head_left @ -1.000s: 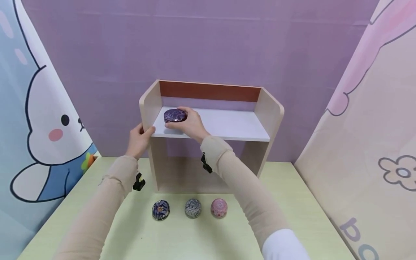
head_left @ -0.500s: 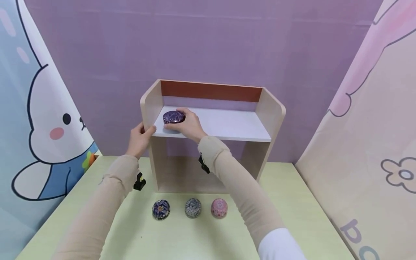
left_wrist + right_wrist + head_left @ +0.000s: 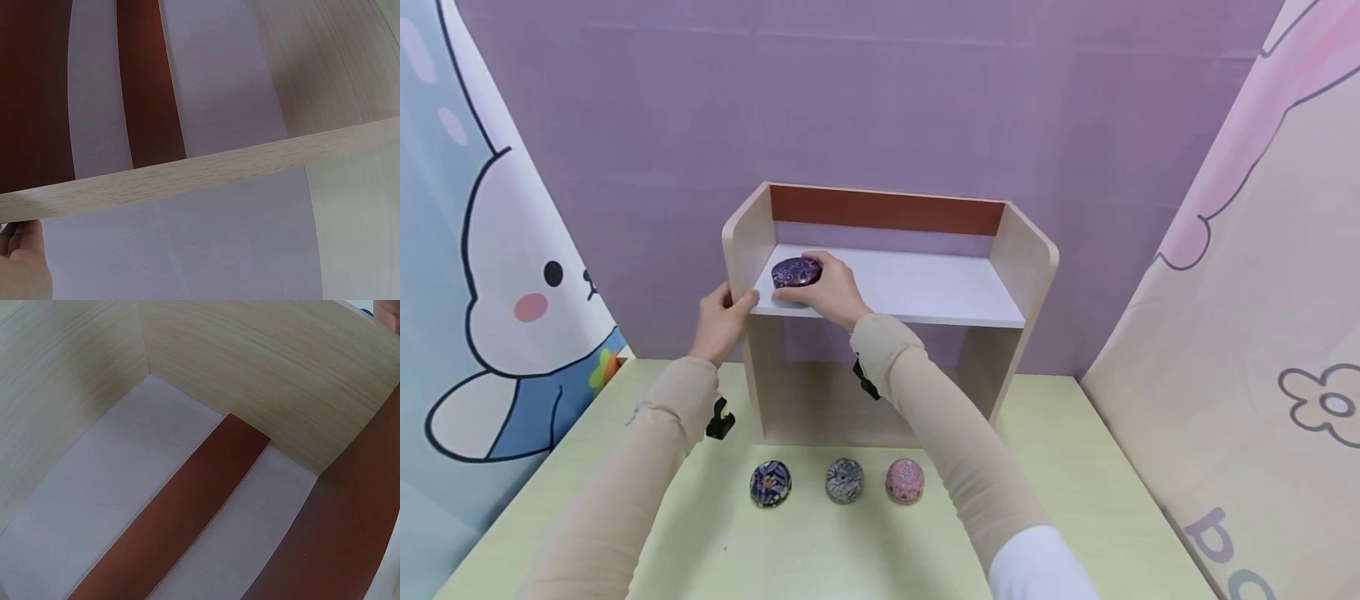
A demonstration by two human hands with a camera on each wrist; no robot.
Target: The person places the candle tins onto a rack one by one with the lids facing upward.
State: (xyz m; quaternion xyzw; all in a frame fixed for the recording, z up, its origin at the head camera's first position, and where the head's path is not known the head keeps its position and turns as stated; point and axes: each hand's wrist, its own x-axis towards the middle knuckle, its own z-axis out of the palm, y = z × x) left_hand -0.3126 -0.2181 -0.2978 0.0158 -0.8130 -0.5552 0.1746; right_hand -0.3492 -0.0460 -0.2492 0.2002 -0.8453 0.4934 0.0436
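Note:
In the head view my right hand [image 3: 827, 289] grips a round, dark purple tin [image 3: 795, 272] with a swirling pattern. Thumb and fingers lie on opposite sides of it, over the left part of the white upper board [image 3: 917, 287]; whether its base touches the board I cannot tell. My left hand [image 3: 721, 323] holds the left side panel [image 3: 751, 231] of the small wooden shelf, thumb at its front. Part of that hand [image 3: 25, 262] shows in the left wrist view, below the panel's edge. A sliver of hand appears in the right wrist view's upper corner.
On the table [image 3: 1052, 483] before the shelf, three round tins stand in a row: navy floral [image 3: 771, 484], grey leafy [image 3: 845, 481] and pink [image 3: 905, 481]. The shelf's right panel [image 3: 1024, 258] bounds the upper board. A purple backdrop [image 3: 880, 100] hangs behind.
My right hand has shifted slightly left and a little down with the purple tin, closer to the left panel. The left hand keeps its hold, and the row of tins stays put.

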